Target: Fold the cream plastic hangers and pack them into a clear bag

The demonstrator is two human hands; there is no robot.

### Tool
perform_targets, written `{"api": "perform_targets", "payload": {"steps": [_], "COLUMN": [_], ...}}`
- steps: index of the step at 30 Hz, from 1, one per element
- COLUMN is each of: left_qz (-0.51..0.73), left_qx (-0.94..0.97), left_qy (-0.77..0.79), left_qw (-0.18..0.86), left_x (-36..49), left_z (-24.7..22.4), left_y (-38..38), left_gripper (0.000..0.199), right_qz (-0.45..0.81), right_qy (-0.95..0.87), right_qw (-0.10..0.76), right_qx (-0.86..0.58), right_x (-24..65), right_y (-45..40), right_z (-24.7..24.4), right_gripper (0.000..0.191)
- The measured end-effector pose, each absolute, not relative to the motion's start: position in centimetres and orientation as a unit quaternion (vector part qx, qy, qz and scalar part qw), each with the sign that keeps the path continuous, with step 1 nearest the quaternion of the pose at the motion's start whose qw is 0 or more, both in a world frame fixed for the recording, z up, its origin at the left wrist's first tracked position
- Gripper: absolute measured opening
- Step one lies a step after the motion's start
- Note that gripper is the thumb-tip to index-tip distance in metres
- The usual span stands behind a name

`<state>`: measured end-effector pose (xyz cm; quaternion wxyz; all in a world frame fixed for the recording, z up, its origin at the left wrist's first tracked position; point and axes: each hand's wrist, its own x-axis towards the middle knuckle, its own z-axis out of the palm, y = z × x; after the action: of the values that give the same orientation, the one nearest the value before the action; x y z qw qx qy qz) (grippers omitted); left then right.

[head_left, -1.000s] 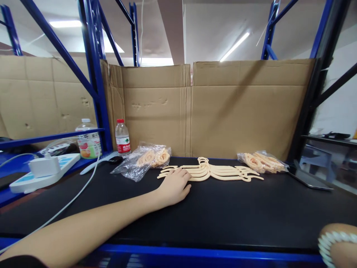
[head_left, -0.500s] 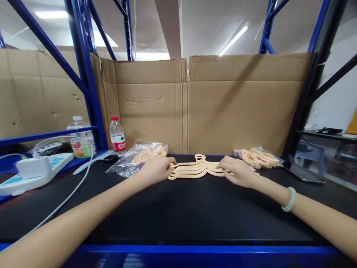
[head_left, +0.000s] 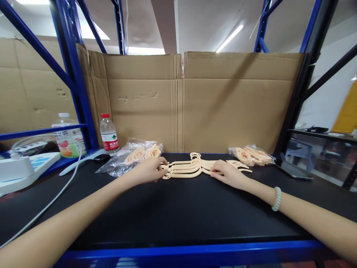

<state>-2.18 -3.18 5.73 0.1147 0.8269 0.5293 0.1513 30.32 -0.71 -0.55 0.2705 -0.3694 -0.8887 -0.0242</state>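
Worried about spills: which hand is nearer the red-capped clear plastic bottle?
Left: the left hand is in front and right of the bottle; the right hand is farther right.

Hiding parts of the beige hangers [head_left: 186, 175] behind the left hand [head_left: 149, 170] and right hand [head_left: 231, 175]; cutting off the white adapter [head_left: 16, 168] and yellow panel [head_left: 346, 109] at opposite edges.

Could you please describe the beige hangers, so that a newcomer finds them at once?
Find the tall cardboard wall, then the black tabletop before it. Near its far edge, where the left hand and right hand reach, lie the beige hangers. They are unwrapped, unlike the bundles in clear plastic on either side.
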Motion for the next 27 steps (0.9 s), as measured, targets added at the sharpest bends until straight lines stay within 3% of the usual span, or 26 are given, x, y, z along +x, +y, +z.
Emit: {"api": "perform_targets", "payload": {"steps": [7, 15, 19, 27], "left_qz": [0.172, 0.149, 0.186, 0.405], "left_qx": [0.775, 0.777, 0.81, 0.766], "left_qy": [0.586, 0.582, 0.555, 0.419], "left_qw": [0.161, 0.187, 0.036, -0.272], "left_x": [-3.4, -3.4, -2.9, -0.4], "left_z": [6.3, 6.7, 7.9, 7.8], "left_y": [-2.3, -2.9, -4.2, -7.9], "left_gripper": [0.02, 0.032, 0.039, 0.011], "right_qz": [-0.013, -0.026, -0.055, -0.099], "right_qy": [-0.871, -0.838, -0.81, -0.765], "right_qw": [0.313, 0.415, 0.447, 0.491], "right_qx": [-0.378, -0.353, -0.376, -0.404], "right_x": [30.3, 30.7, 30.5, 29.9], "right_y": [-0.7, -1.7, -2.3, -3.4], "right_z": [-0.8, 0.1, 0.8, 1.3], "right_gripper": [0.01, 0.011, 0.012, 0.01]}}
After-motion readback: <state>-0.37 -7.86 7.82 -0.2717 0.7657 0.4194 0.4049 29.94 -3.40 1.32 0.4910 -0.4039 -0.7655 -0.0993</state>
